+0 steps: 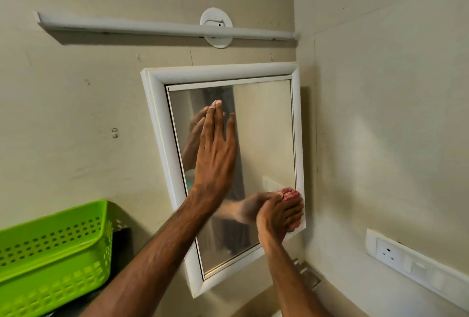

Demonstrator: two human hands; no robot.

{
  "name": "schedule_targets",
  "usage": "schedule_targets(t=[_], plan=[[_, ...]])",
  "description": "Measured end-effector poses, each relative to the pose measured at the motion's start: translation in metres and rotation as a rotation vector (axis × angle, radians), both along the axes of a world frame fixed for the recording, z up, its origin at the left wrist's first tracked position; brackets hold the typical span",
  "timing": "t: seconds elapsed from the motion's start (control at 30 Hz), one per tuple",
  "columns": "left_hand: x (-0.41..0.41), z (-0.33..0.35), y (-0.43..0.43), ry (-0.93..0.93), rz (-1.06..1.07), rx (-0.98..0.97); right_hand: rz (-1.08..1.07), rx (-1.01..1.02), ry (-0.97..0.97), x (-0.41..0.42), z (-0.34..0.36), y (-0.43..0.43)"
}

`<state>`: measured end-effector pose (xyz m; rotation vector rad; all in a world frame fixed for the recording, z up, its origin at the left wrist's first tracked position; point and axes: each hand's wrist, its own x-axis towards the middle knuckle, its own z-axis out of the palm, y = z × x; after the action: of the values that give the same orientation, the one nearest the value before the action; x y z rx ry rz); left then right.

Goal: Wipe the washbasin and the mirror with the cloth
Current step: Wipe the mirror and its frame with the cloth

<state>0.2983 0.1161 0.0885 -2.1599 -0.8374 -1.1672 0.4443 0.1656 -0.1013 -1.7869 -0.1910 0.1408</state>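
While the bright green perforated plastic basket [50, 253] is sitting at the lower left, its contents are staying out of sight from this angle. The person's left hand [215, 154] is lying flat on the glass of the white-framed rectangular wall mirror [266, 126], with its fingers straight, close together and pointing upward. The right hand [279, 215] is curling tightly around a bunched pinkish-red cloth [289, 193] and pressing it against the mirror's lower right corner, just beside the frame. Both hands are reflecting in the glass. Above the mirror, a long white tube-light fitting [165, 28] is running across the beige painted wall [76, 113], crossing a round white mount [215, 27]. On the adjoining right wall, a white socket-and-switch panel [416, 268] is sitting low, well apart from the mirror.
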Motion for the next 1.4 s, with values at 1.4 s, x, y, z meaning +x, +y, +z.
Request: schedule_targets(t=[1.4], plan=[[0.057,-0.021,0.000,0.167,-0.025,-0.131,-0.080,-0.135,-0.579,0.067,-0.008,-0.001]])
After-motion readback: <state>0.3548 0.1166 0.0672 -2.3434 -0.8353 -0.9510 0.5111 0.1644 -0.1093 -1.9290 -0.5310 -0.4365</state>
